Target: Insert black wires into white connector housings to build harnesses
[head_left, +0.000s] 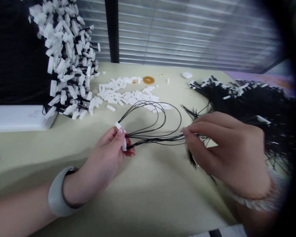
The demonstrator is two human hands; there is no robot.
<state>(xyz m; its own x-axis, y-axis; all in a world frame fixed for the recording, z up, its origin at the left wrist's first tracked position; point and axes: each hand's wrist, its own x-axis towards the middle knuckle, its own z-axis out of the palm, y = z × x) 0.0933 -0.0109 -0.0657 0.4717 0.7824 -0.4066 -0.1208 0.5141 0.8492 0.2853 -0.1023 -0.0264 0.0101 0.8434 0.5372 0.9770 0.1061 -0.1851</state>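
Note:
Between the thumb and fingers of my left hand point(111, 148) is a white connector housing point(124, 144), held at a slant. Several thin black wires point(148, 141) run from it to the right, and some of them loop up and back into its upper end. My right hand point(227, 148) is closed in a pinch on black wire at the right of the bundle. Its fingers hide how many wires it grips. Loose wire ends stick out just above and below that hand.
Loose white connector housings point(128, 95) lie scattered beyond my hands. A large heap of wired white connectors point(66, 59) rises at the left over a white tray point(17, 118). More black wire bundles point(246, 105) lie at the right. An amber tape ring point(148, 80) sits near the blinds.

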